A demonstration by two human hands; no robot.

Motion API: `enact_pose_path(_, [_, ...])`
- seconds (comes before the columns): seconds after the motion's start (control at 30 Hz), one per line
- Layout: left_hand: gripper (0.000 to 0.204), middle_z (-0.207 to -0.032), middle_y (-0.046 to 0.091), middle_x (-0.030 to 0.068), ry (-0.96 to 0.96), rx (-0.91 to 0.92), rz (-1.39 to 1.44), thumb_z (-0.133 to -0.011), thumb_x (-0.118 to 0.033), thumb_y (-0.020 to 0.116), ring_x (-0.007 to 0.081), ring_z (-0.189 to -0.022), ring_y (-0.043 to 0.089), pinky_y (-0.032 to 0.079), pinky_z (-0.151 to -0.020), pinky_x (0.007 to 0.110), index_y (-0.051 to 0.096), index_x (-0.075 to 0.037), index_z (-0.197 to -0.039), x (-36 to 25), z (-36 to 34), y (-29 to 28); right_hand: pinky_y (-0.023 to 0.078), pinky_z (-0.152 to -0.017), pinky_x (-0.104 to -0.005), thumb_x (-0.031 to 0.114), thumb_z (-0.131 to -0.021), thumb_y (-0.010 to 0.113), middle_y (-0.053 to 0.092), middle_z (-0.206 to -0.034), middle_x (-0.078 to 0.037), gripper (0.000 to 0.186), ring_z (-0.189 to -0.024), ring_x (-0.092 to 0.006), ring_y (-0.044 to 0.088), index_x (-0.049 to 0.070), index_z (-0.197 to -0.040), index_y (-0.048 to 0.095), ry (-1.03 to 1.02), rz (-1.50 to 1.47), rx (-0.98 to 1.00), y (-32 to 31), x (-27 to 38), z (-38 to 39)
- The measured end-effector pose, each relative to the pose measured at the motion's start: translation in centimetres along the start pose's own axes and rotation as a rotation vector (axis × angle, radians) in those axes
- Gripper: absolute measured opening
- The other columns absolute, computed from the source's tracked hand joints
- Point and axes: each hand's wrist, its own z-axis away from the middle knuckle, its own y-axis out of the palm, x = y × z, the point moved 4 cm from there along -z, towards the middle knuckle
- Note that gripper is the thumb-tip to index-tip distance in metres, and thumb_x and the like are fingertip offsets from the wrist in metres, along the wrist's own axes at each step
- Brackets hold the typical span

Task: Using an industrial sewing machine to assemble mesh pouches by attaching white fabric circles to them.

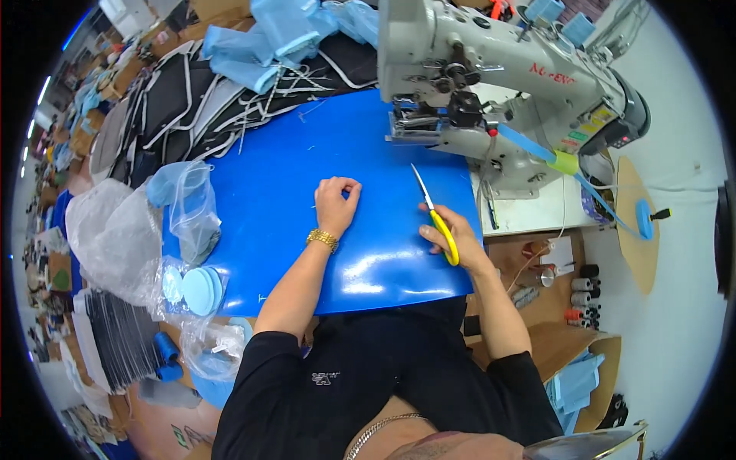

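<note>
My right hand point(464, 236) holds a pair of scissors with yellow handles point(442, 230) above the right part of the blue work surface point(376, 261). The thin blades look closed together and point away from me, toward the sewing machine point(460, 115). Left of the scissors, my left hand point(336, 205) rests on the blue sheet with its fingers curled in, and nothing shows in them. A gold-coloured bracelet point(323, 240) circles my left wrist. Short bits of white thread point(310, 147) lie on the surface beyond that hand.
Black pieces with white edging point(165, 107) and light blue mesh pieces point(261, 46) are heaped at the far left. Clear plastic bags point(115, 238) and pale blue discs point(201, 290) sit at the left edge. Blue tape point(529, 143) runs to the machine; thread spools point(584, 299) stand lower right.
</note>
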Motion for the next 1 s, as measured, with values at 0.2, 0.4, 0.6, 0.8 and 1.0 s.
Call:
enact_pose_path(0.2, [0.011,-0.081,0.065,0.0021,0.003,0.044,-0.03,-0.083,-0.022,0.07,0.0225,-0.085,0.058,0.042,-0.078,0.038,0.07,-0.012,-0.081,-0.6,-0.2,0.8,0.051,-0.076,-0.029,0.051,-0.099,0.045,0.056,-0.093,-0.004,0.055,-0.077,-0.0102,0.055,0.007,-0.131,0.045,-0.296,-0.217,0.01,0.5,3.1,-0.6])
enact_pose_path(0.4, [0.011,-0.08,0.064,0.0026,0.0,0.036,-0.025,-0.083,-0.022,0.07,0.0224,-0.083,0.058,0.043,-0.077,0.038,0.069,-0.011,-0.081,-0.6,0.1,0.4,0.049,-0.074,-0.0268,0.055,-0.098,0.043,0.057,-0.091,-0.003,0.058,-0.074,-0.0104,0.055,0.007,-0.129,0.047,-0.29,-0.226,-0.064,0.4,4.0,-1.4])
enact_pose_path(0.6, [0.011,-0.08,0.064,0.0027,0.015,0.022,-0.025,-0.082,-0.022,0.071,0.0225,-0.082,0.058,0.043,-0.076,0.037,0.069,-0.011,-0.08,-0.5,0.1,0.5,0.039,-0.061,-0.0218,0.056,-0.098,0.041,0.058,-0.087,0.0,0.059,-0.072,-0.0087,0.055,0.007,-0.128,0.049,-0.317,-0.205,-0.095,0.5,4.4,-1.6])
enact_pose_path(0.8, [0.008,-0.077,0.063,0.0003,0.009,0.013,0.0,-0.082,-0.021,0.071,0.0222,-0.083,0.057,0.042,-0.077,0.038,0.068,-0.014,-0.079,-0.6,0.0,0.6,0.037,-0.058,-0.0198,0.057,-0.098,0.04,0.057,-0.082,0.001,0.058,-0.068,-0.0072,0.053,0.007,-0.126,0.051,-0.297,-0.229,-0.12,0.4,4.7,-1.7])
enact_pose_path(1.0, [0.008,-0.077,0.063,0.0005,-0.016,0.016,-0.009,-0.082,-0.021,0.07,0.0226,-0.084,0.057,0.042,-0.078,0.038,0.068,-0.014,-0.079,-0.4,0.1,0.4,0.039,-0.055,-0.0192,0.057,-0.099,0.039,0.054,-0.079,0.001,0.059,-0.065,-0.0065,0.052,0.006,-0.126,0.051,-0.287,-0.228,-0.073,0.5,4.6,-1.9])
